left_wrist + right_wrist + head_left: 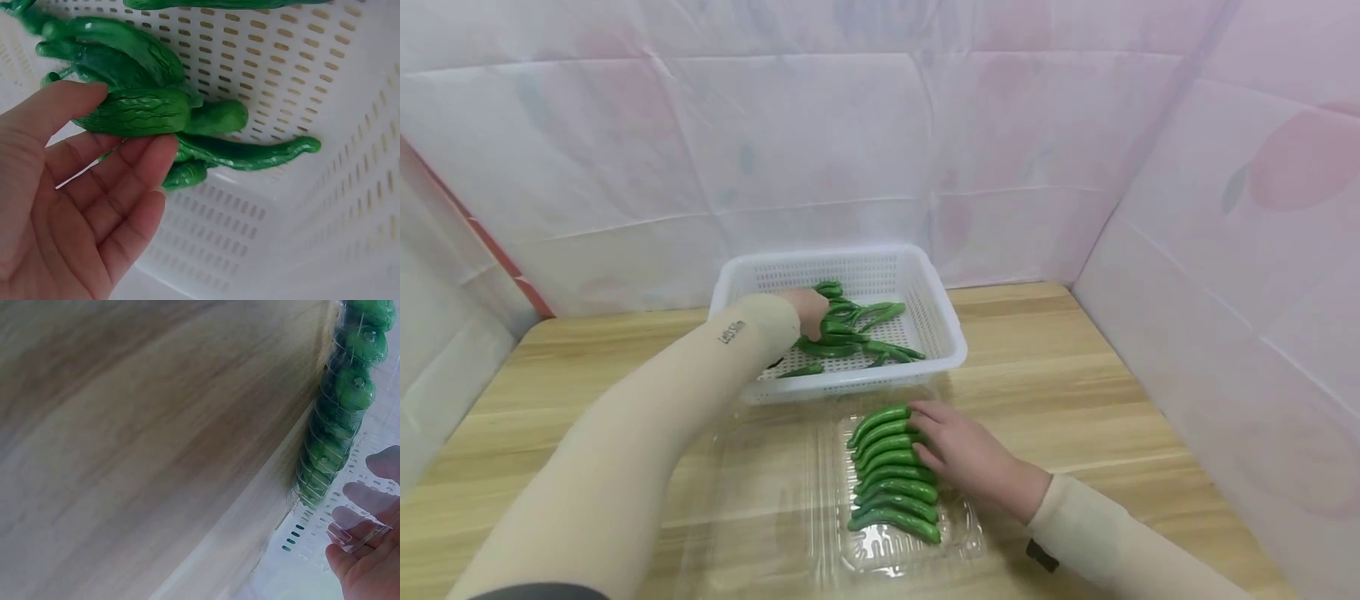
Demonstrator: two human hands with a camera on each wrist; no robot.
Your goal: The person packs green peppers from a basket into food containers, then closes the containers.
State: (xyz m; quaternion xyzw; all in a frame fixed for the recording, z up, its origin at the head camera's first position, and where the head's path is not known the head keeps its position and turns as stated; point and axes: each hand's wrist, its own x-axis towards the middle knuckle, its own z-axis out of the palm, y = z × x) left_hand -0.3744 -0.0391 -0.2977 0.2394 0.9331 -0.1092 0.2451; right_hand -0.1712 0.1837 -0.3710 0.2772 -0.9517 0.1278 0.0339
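Inside the white basket [951, 333], my left hand [808, 312] is among loose green chili peppers [887, 348]. The left wrist view has the left hand [94, 187] pinching a wrinkled green chili pepper [140, 111], thumb above and fingertips below. Several more green chili peppers [250, 153] lie around it. In front of the basket, a row of curved green chili peppers [895, 487] lies side by side in a clear plastic box [887, 557]. My right hand [973, 458] rests at the row's right ends near the far side, fingers loosely bent. In the right wrist view, the right hand [369, 537] is beside the box's clear edge.
The box's clear lid [760, 508] lies folded out to the left on the wooden table [1037, 367]. Behind the basket stands a patterned sheet wall [820, 150], with another sheet wall [1247, 275] along the right side.
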